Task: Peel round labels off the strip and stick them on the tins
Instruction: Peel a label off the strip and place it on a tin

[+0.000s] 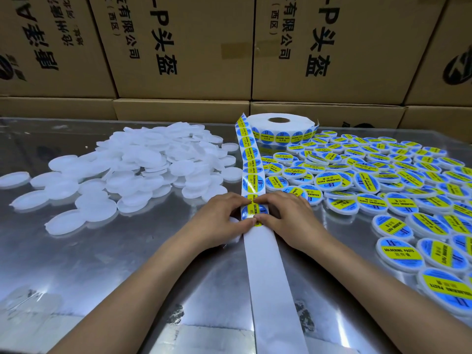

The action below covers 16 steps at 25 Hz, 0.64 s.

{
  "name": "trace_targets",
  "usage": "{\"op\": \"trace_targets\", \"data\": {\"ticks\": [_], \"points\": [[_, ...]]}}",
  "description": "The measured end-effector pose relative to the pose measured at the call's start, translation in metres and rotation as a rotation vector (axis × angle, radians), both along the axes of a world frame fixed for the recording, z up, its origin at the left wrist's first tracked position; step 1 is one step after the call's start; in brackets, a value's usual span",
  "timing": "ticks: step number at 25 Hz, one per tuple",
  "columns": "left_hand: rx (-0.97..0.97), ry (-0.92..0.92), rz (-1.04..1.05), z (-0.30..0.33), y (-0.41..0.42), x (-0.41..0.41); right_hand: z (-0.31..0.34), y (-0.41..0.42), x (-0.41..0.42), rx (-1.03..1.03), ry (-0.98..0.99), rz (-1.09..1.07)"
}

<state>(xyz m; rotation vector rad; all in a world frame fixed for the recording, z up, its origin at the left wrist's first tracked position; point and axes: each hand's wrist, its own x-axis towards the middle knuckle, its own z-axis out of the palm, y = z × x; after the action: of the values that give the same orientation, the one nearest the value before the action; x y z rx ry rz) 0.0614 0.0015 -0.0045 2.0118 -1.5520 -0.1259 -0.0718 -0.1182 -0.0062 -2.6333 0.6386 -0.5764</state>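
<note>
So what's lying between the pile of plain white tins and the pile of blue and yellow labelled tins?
In the head view, the label strip runs between the plain white tins and the labelled tins.

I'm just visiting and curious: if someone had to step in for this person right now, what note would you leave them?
Left hand and right hand: both on the strip at mid-table, fingertips pinching around the nearest label. A white tin seems to sit under the left hand, mostly hidden.
Roll: at the back, feeding the strip toward you; bare backing trails off the near edge.
Done: the labelled tins, spread on the right.
Left: the pile of plain tins on the left, and many labels still on the strip and roll.
Next, probably: finish this label, then take a plain tin.
</note>
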Motion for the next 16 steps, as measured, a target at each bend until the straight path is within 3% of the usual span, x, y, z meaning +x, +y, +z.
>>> {"op": "trace_targets", "data": {"ticks": [9, 13, 16], "points": [[0.057, 0.041, -0.048, 0.003, 0.003, -0.002, -0.002, 0.002, -0.001, 0.04, -0.135, 0.052], [0.045, 0.185, -0.068, 0.004, 0.005, -0.003, 0.009, 0.006, -0.001, 0.428, -0.329, 0.048], [0.074, 0.191, -0.048, 0.006, 0.005, -0.004, 0.02, 0.01, -0.005, 0.668, -0.501, -0.023]]}}
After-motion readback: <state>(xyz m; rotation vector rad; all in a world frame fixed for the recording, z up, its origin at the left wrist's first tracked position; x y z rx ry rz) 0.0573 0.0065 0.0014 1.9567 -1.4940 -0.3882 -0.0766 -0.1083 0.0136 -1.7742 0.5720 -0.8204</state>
